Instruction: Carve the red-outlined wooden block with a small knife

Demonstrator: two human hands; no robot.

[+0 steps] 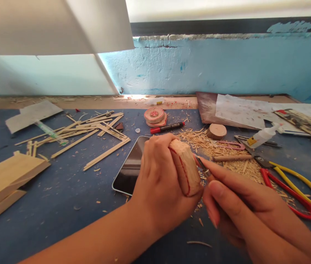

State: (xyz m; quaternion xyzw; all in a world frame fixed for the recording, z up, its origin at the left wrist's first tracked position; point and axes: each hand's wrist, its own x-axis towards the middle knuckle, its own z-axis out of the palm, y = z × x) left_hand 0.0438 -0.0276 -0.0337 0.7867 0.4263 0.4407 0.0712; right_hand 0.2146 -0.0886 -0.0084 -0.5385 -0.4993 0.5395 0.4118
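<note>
Above the blue table, my left hand (159, 183) is wrapped round a thick wooden disc (186, 167), tilted on edge, with a red line drawn along its face and a rough-cut rim. My right hand (235, 200) grips a small carving knife (204, 169) between thumb and fingers. Its short dark blade lies close beside the disc's right side; I cannot tell whether it touches. Behind the left hand lies a phone (127, 170), partly covered by that hand. Wood shavings (199, 141) are heaped beyond the disc.
Scissors with red and yellow handles (295, 190) and a glue bottle (264, 135) lie right. A marker (167, 127), red-marked wooden discs (154, 116) and a plain wooden slice (216, 131) are behind. Thin sticks (105, 132) and wooden blocks (9, 176) lie left, sandpaper (207, 113) back right.
</note>
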